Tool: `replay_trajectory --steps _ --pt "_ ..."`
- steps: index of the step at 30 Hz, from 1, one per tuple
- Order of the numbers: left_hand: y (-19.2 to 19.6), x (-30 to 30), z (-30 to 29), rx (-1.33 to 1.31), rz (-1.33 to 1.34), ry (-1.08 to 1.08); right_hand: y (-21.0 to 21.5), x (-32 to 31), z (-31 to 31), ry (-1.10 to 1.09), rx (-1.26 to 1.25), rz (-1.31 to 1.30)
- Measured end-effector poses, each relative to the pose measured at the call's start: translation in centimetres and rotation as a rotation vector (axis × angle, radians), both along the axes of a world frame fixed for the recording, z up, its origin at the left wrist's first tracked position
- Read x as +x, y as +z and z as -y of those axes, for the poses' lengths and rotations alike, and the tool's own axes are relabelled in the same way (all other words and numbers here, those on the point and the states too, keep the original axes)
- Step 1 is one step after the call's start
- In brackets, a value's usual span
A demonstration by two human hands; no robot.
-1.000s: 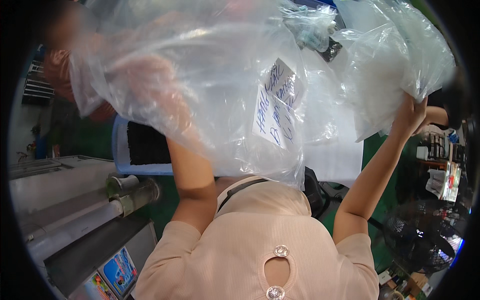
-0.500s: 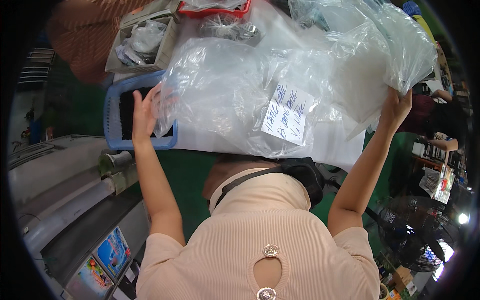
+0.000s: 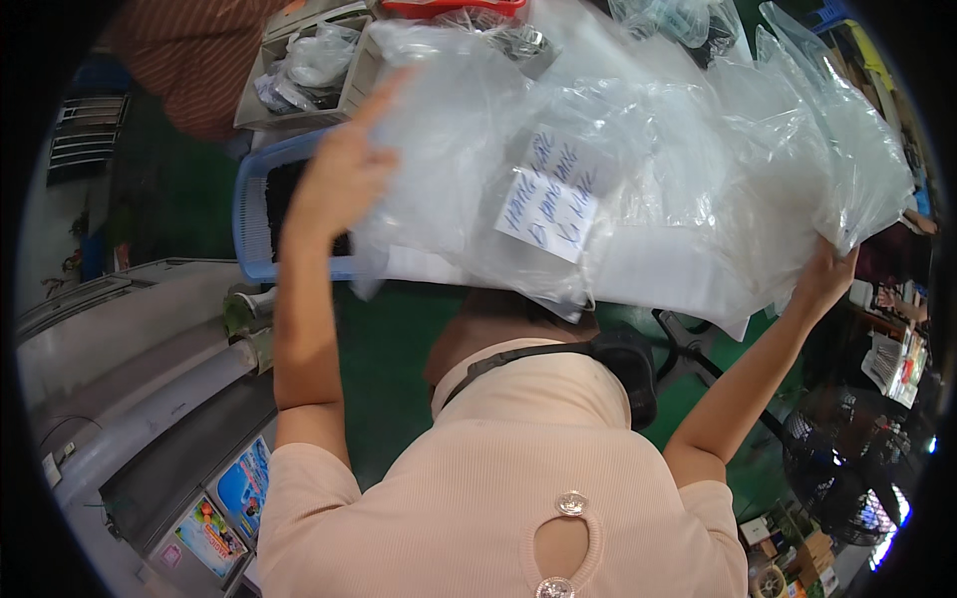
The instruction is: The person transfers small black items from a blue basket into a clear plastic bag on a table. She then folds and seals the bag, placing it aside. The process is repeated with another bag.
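A large clear plastic bag (image 3: 439, 149) spreads across the white tabletop (image 3: 648, 264), its lower edge hanging over the near side. A white handwritten paper label (image 3: 548, 214) shows on or under the film; I cannot tell which. My left hand (image 3: 344, 184) is over the bag's left side, somewhat blurred, with a finger stretched out and the thumb apart. At the right, my right hand (image 3: 825, 284) pinches the lower corner of another clear plastic bag (image 3: 847, 169), which stands up crumpled above the fist.
A blue plastic basket (image 3: 247, 214) with dark contents sits at the table's left end. Behind it is a grey bin (image 3: 354, 95) holding bagged items, with a red tray (image 3: 449, 8) farther back. A black fan (image 3: 847, 463) stands at the right. Grey machinery (image 3: 159, 399) lies left.
My left hand has moved up and inward over the bag from beside the basket. My right hand has shifted right and down with its bag. The paper label has slid slightly left.
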State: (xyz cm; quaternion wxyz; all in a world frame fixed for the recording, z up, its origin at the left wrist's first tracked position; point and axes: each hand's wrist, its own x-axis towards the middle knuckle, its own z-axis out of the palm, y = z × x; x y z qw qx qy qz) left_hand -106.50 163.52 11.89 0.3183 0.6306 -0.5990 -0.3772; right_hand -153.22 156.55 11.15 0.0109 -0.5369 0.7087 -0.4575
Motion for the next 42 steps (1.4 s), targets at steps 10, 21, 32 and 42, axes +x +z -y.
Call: replay_trajectory --steps 10,21,32,42 --pt "-11.8 -14.7 -0.3 -0.158 0.377 -0.353 0.8 2.7 -3.4 0.010 0.068 0.032" --pt "-22.2 -13.0 -5.3 -0.290 0.574 -0.160 2.0 14.2 0.5 0.791 -0.420 -0.314" --pt "-23.9 -1.7 -14.4 0.121 0.564 -0.048 -24.0 14.4 -2.8 1.294 0.163 -0.660" --pt "-15.4 -13.9 -9.1 -0.305 0.360 0.018 -26.2 14.0 -2.2 1.349 0.261 -0.680"
